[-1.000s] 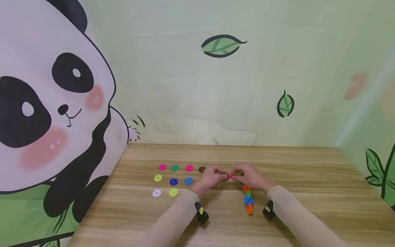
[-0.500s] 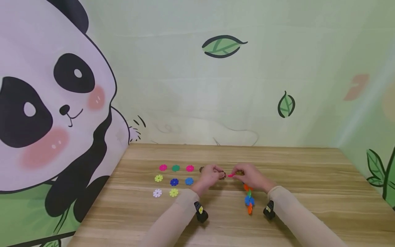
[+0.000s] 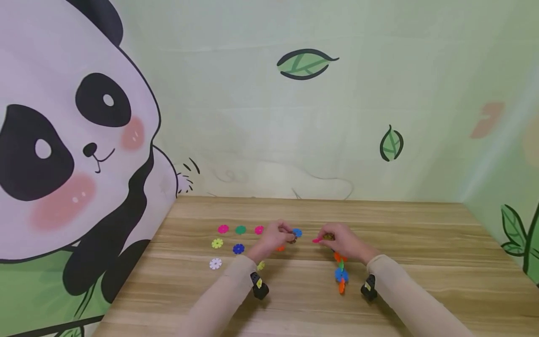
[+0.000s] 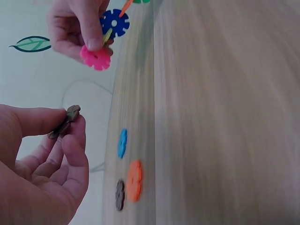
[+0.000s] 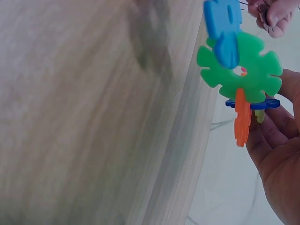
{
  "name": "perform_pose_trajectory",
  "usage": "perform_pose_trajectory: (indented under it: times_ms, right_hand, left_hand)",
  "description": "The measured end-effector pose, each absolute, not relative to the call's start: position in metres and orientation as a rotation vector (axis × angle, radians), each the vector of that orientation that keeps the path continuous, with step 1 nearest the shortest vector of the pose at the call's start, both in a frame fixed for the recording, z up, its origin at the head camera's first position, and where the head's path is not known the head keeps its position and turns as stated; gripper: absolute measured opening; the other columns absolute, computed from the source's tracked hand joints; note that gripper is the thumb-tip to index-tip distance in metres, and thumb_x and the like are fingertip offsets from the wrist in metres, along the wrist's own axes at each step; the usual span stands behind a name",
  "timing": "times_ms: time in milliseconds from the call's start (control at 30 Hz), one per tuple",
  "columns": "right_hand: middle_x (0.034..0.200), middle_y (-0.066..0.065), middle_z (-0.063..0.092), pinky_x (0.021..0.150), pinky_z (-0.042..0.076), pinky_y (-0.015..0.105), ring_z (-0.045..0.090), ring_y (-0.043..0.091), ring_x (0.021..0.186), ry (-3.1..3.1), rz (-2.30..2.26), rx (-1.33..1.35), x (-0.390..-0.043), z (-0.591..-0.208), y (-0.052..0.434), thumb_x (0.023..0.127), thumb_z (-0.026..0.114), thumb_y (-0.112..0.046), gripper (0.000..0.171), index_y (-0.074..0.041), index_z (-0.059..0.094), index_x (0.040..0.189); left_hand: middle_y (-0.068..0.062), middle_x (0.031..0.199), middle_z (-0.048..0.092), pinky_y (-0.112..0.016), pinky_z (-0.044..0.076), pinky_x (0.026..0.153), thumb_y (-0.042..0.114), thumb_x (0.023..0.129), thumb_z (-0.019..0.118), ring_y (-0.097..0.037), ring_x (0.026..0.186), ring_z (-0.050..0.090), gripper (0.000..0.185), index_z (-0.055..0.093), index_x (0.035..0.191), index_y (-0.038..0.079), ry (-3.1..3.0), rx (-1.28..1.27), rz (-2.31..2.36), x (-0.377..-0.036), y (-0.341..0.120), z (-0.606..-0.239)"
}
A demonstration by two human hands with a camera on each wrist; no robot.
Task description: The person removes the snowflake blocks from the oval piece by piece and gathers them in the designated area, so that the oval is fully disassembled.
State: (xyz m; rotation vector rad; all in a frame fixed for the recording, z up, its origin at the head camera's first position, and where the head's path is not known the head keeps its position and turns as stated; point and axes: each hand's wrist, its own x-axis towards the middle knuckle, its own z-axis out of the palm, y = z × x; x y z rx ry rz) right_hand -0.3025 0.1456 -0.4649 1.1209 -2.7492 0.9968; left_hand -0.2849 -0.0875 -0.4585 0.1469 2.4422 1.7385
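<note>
My left hand [image 3: 271,239] pinches a brown notched snowflake disc [image 4: 65,123] between thumb and fingers, above the table. To its right, my right hand [image 3: 343,241] holds the end of a chain of interlocked snowflake discs. A pink disc [image 4: 97,58] sticks out at the chain's end by the right thumb, joined to a yellow one and a dark blue disc [image 4: 115,23]. Beyond these, an orange disc [image 5: 242,119], a green disc [image 5: 251,70] and a light blue disc [image 5: 222,28] hang toward the person, ending in another orange disc [image 3: 342,286]. A gap separates the brown disc from the pink one.
Loose discs lie on the wooden table [image 3: 294,304]: pink [image 3: 223,229], green [image 3: 240,230], yellow [image 3: 217,243], dark blue [image 3: 238,248] and white [image 3: 215,264] at left. Near the left hand are a blue disc [image 4: 122,143], an orange disc [image 4: 134,181] and a brown disc [image 4: 120,195].
The left hand has moved left with the brown disc, away from the pink disc it met a second ago. A blue disc on the table has come into sight. The right hand stays nearly still.
</note>
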Motion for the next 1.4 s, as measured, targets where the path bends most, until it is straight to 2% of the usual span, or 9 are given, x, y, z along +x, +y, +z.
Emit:
perform_pose_trajectory:
  times_ms: [233, 333, 467, 600, 833, 1033, 1400]
  right_hand:
    - [0.085, -0.006, 0.064, 0.059, 0.044, 0.025, 0.047, 0.008, 0.067, -2.767, 0.991, 1.102, -0.301, -0.464, 0.146, 0.085, 0.07, -0.008, 0.004, -0.009, 0.069, 0.088]
    - [0.086, -0.006, 0.065, 0.06, 0.044, 0.025, 0.047, 0.009, 0.067, -2.772, 0.989, 1.098, -0.3, -0.463, 0.146, 0.085, 0.07, -0.007, 0.004, -0.009, 0.069, 0.089]
    - [0.086, -0.007, 0.065, 0.061, 0.045, 0.025, 0.048, 0.009, 0.069, -2.782, 0.974, 1.09, -0.3, -0.463, 0.147, 0.086, 0.07, -0.009, 0.004, -0.008, 0.069, 0.09]
    - [0.087, -0.008, 0.064, 0.063, 0.045, 0.025, 0.049, 0.009, 0.07, -2.786, 0.957, 1.08, -0.3, -0.462, 0.147, 0.086, 0.069, -0.01, 0.004, -0.009, 0.069, 0.09]
    - [0.086, -0.008, 0.064, 0.062, 0.046, 0.025, 0.05, 0.009, 0.07, -2.775, 0.953, 1.088, -0.299, -0.462, 0.149, 0.086, 0.069, -0.008, 0.004, -0.009, 0.069, 0.09]
    - [0.086, -0.009, 0.064, 0.062, 0.046, 0.025, 0.05, 0.009, 0.07, -2.782, 0.956, 1.076, -0.301, -0.465, 0.15, 0.086, 0.07, -0.01, 0.004, -0.011, 0.069, 0.09]
    - [0.086, -0.009, 0.064, 0.06, 0.045, 0.025, 0.049, 0.01, 0.068, -2.774, 0.96, 1.09, -0.298, -0.463, 0.151, 0.086, 0.069, -0.009, 0.004, -0.008, 0.069, 0.09]
  left_hand:
    - [-0.012, 0.089, 0.064, -0.039, 0.053, 0.076, -0.004, 0.084, 0.064, -0.02, 0.079, 0.063, 0.019, 0.059, 0.102, -0.006, 2.476, 0.246, 1.652, -0.282, -0.106, -0.455]
    - [-0.011, 0.087, 0.066, -0.039, 0.052, 0.075, -0.003, 0.086, 0.063, -0.02, 0.079, 0.063, 0.016, 0.062, 0.101, -0.007, 2.514, 0.34, 1.585, -0.28, -0.113, -0.454]
    - [-0.012, 0.089, 0.068, -0.035, 0.053, 0.073, -0.004, 0.088, 0.061, -0.019, 0.08, 0.064, 0.014, 0.064, 0.101, -0.008, 2.525, 0.458, 1.526, -0.279, -0.123, -0.457]
    - [-0.008, 0.09, 0.067, -0.027, 0.051, 0.068, -0.001, 0.087, 0.063, -0.016, 0.081, 0.061, 0.014, 0.065, 0.101, -0.006, 2.572, 0.464, 1.466, -0.28, -0.129, -0.46]
    - [-0.003, 0.079, 0.065, -0.025, 0.047, 0.06, 0.002, 0.083, 0.07, -0.013, 0.071, 0.058, 0.008, 0.067, 0.091, 0.003, 2.632, 0.463, 1.35, -0.276, -0.132, -0.46]
    - [-0.001, 0.078, 0.062, -0.025, 0.046, 0.061, 0.005, 0.083, 0.071, -0.013, 0.072, 0.056, 0.01, 0.066, 0.092, 0.005, 2.569, 0.497, 1.279, -0.273, -0.133, -0.462]
    - [-0.006, 0.083, 0.065, -0.026, 0.048, 0.066, -0.005, 0.082, 0.067, -0.014, 0.076, 0.058, 0.015, 0.065, 0.095, 0.0, 2.459, 0.684, 1.15, -0.269, -0.135, -0.466]
